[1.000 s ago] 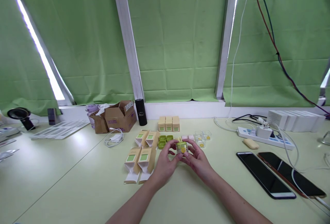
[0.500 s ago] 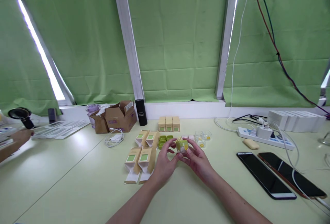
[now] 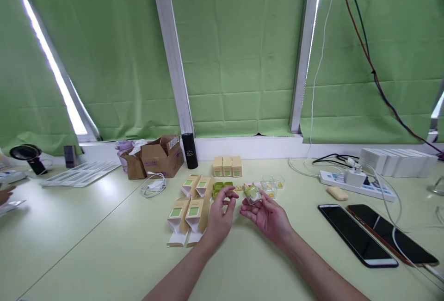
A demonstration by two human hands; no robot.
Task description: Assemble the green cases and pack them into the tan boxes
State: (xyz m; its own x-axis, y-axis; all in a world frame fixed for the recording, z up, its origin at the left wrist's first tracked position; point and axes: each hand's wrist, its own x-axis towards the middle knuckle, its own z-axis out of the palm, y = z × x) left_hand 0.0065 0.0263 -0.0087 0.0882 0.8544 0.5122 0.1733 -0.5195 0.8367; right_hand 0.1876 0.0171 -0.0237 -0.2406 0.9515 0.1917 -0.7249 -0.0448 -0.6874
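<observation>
My right hand [image 3: 268, 215] holds a small clear jar with a green lid [image 3: 253, 193], tilted, between thumb and fingers. My left hand [image 3: 222, 215] is off the jar, its fingers loosely bent and apart with nothing seen in them. Just beyond the left fingers lie several green lids [image 3: 219, 186], partly covered by that hand. Clear jars [image 3: 269, 190] with yellow spots stand behind my right hand. To the left of my left hand, several kraft boxes [image 3: 178, 213] lie with their white-lined flaps open. Three kraft boxes [image 3: 227, 167] stand in a row farther back.
A brown carton [image 3: 163, 156] and a black cylinder [image 3: 189, 150] stand at the back. Two phones [image 3: 357, 234], a power strip [image 3: 376, 190] and loose cables lie on the right. Another person's hand [image 3: 5, 194] shows at the far left edge.
My left hand has let go of the jar and moved slightly left. The right hand has tilted the jar and shifted it right. The other person's hand has drawn back leftward.
</observation>
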